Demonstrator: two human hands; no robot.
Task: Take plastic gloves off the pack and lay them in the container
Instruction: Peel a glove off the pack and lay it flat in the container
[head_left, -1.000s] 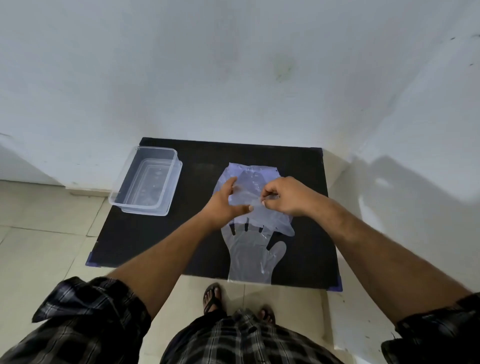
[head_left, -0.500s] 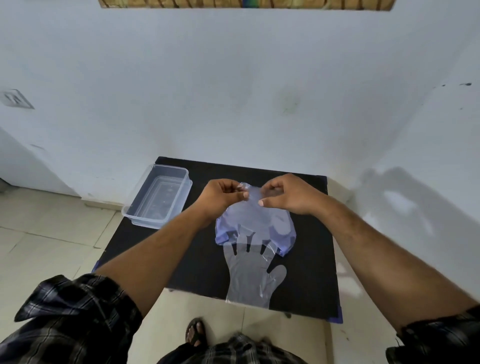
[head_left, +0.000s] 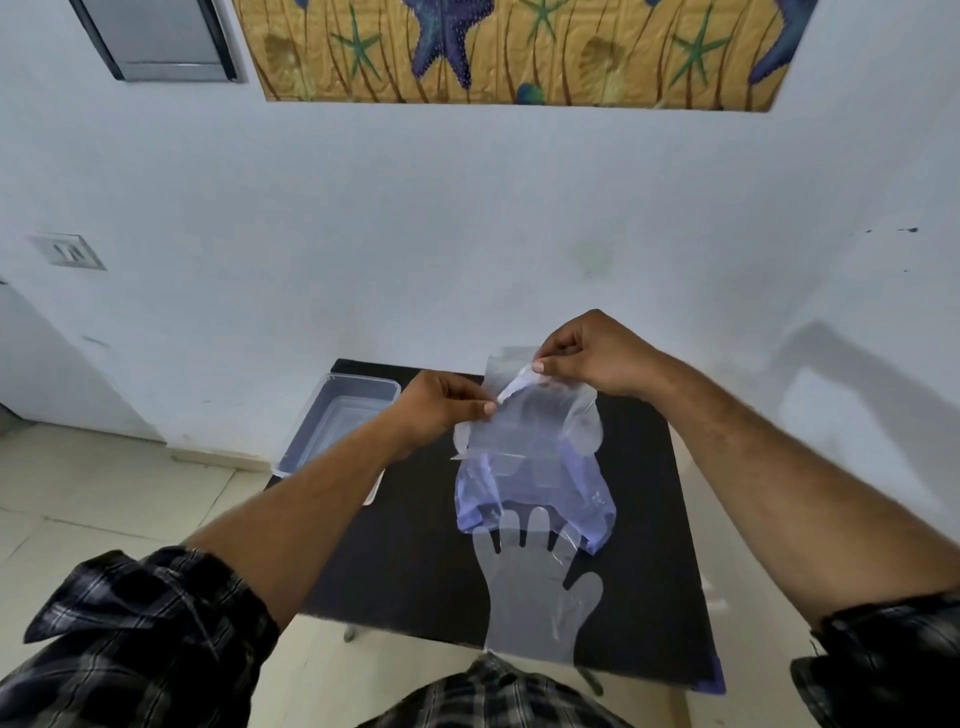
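Note:
A bluish pack of plastic gloves (head_left: 535, 483) hangs above the black table (head_left: 415, 561), held up by its top edge. My left hand (head_left: 447, 408) pinches the pack's upper left corner. My right hand (head_left: 587, 358) pinches a thin clear sheet at the top, a little higher. One clear glove (head_left: 535, 597) lies flat on the table near the front edge, fingers pointing away from me, partly under the pack's lower edge. The clear plastic container (head_left: 348, 410) stands at the table's back left corner, partly hidden by my left forearm.
The table stands against a white wall, in a corner with another wall on the right. Tiled floor (head_left: 104, 509) lies to the left. A starfish picture (head_left: 519, 47) and a grey panel (head_left: 166, 36) hang high on the wall.
Both hands have risen with the pack's top edge, lifting it off the table. The right hand now sits higher than the left. The camera has tilted upward.

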